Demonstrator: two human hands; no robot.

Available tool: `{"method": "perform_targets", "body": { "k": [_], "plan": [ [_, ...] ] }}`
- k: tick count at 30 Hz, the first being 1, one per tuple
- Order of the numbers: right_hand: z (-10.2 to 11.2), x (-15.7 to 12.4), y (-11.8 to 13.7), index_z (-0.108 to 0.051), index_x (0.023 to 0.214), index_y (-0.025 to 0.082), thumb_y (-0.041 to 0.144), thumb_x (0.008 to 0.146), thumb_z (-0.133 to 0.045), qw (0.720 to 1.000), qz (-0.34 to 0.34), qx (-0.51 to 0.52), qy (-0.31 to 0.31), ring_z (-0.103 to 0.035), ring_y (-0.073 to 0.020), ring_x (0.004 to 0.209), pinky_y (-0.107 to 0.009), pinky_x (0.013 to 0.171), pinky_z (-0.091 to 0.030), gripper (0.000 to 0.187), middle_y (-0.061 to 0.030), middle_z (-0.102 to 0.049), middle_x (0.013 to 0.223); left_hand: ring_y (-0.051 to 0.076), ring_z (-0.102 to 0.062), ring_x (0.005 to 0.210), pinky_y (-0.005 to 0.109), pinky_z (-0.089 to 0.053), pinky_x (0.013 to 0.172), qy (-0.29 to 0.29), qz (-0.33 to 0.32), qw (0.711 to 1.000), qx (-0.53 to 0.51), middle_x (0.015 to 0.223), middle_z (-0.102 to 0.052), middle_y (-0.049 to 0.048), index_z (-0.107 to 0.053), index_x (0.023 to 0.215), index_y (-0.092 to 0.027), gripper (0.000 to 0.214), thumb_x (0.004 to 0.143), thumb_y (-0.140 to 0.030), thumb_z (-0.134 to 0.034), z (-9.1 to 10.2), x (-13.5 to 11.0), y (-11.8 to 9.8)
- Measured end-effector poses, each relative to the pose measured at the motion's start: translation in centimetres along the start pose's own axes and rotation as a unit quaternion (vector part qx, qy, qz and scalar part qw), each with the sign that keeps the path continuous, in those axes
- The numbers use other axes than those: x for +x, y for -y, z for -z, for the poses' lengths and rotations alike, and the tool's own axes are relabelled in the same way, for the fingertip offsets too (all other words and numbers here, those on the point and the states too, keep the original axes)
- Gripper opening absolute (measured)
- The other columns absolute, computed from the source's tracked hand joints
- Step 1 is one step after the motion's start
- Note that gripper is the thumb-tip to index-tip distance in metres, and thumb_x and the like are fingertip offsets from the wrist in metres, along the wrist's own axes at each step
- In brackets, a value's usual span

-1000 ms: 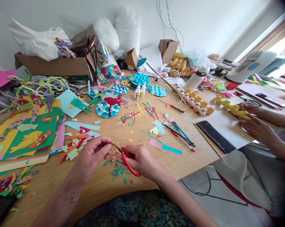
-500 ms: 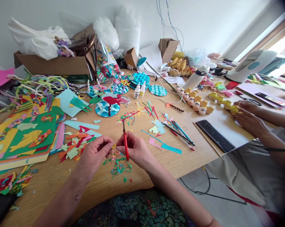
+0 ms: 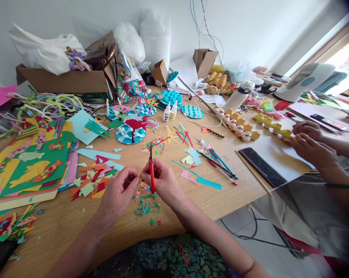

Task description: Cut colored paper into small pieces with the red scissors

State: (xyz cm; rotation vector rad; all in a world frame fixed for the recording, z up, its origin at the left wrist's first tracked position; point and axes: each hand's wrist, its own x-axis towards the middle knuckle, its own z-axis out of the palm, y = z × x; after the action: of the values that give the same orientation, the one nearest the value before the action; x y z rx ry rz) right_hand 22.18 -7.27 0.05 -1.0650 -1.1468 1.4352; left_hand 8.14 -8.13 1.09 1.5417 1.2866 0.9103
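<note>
Red scissors (image 3: pixel 152 177) in the gripping right hand (image 3: pixel 164 180), yellow scrap (image 3: pixel 139 175) at the pinching left hand (image 3: pixel 120 189).

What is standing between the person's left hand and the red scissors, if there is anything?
The fingers of the right hand and a small yellow piece are between the left hand and the red scissors, which the right hand holds. Nothing else visible stands in the way.
</note>
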Motion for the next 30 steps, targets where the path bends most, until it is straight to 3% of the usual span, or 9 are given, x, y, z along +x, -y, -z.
{"method": "perform_targets", "body": {
  "k": [11,15,18,23,30],
  "plan": [
    [0.5,0.1,-0.4,-0.045,0.068,0.019,0.019,0.069,-0.056,0.985,0.052,-0.163,0.007,-0.045,-0.0097,0.057,-0.021,0.055,-0.037,0.011,0.0057,-0.044,0.058,0.012,-0.046,0.052,0.022,-0.037,0.049,0.025,0.004,1.0,-0.001,0.058,-0.049,-0.0041,-0.055,0.072,-0.02,0.011,0.076,-0.029,-0.053,0.3,0.3,0.6],
    [0.4,0.0,0.1,-0.045,0.068,0.018,0.024,0.07,-0.057,0.977,0.064,-0.202,0.013,-0.042,-0.0088,0.056,-0.02,0.054,-0.035,0.014,0.0045,-0.047,0.061,0.011,-0.044,0.052,0.022,-0.034,0.049,0.014,-0.005,1.0,0.011,0.057,-0.049,-0.0044,-0.056,0.068,-0.019,0.012,0.075,-0.029,-0.055,0.3,0.3,0.4],
    [0.2,-0.6,0.4,-0.045,0.067,0.018,0.032,0.074,-0.056,0.97,0.064,-0.235,0.015,-0.04,-0.0083,0.054,-0.019,0.051,-0.031,0.019,0.0046,-0.045,0.059,0.01,-0.043,0.052,0.021,-0.035,0.05,-0.016,0.01,0.998,-0.067,0.056,-0.047,-0.0051,-0.056,0.068,-0.019,0.013,0.075,-0.029,-0.057,0.4,0.2,0.3],
    [-0.1,-1.7,0.1,-0.037,0.06,0.019,0.034,0.076,-0.054,0.946,0.085,-0.312,0.023,-0.034,-0.0071,0.049,-0.019,0.048,-0.025,0.028,0.0063,-0.036,0.052,0.01,-0.048,0.057,0.021,-0.041,0.054,-0.069,0.03,0.97,-0.23,0.061,-0.054,-0.0032,-0.058,0.07,-0.019,0.007,0.074,-0.025,-0.06,0.3,0.0,-0.5],
    [-0.2,-2.1,-0.3,-0.038,0.062,0.019,0.03,0.076,-0.055,0.92,0.126,-0.37,0.02,-0.031,-0.0058,0.046,-0.018,0.048,-0.021,0.025,0.0063,-0.038,0.053,0.009,-0.05,0.059,0.019,-0.043,0.056,-0.07,0.018,0.95,-0.304,0.064,-0.056,-0.0041,-0.06,0.071,-0.019,0.005,0.074,-0.023,-0.061,-0.2,0.0,-0.7]
  ]
}}
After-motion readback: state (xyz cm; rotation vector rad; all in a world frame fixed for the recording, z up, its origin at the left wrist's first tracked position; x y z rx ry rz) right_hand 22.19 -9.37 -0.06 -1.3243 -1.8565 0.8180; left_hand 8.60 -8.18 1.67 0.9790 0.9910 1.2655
